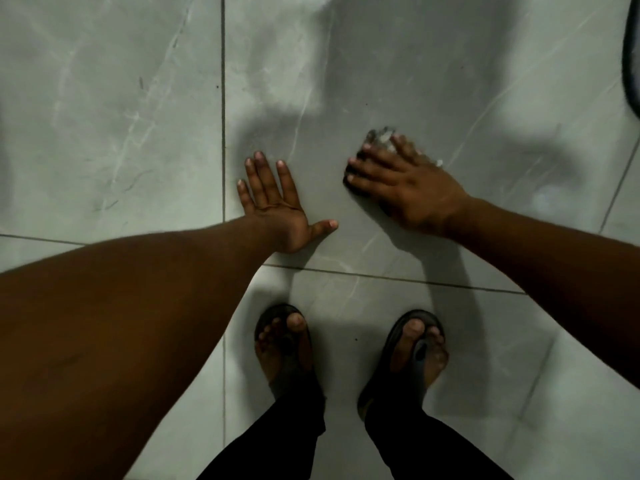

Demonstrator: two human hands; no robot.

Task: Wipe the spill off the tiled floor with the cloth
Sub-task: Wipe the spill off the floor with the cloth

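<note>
My right hand (405, 183) presses flat on a small cloth (381, 137) on the grey marbled tiled floor (114, 109). The cloth is dark with pale patches and mostly hidden under the fingers; only its far edge shows beyond the fingertips, blurred. My left hand (277, 202) lies flat on the tile to the left, fingers spread, holding nothing. A faint pale wet patch (543, 199) shows on the tile to the right of my right wrist. I cannot make out any other spill.
My two feet in dark sandals (284, 348) (408, 355) stand just below the hands, legs in black trousers. Grout lines run left of my left hand and across below both hands. A dark curved object (632, 57) sits at the top right edge.
</note>
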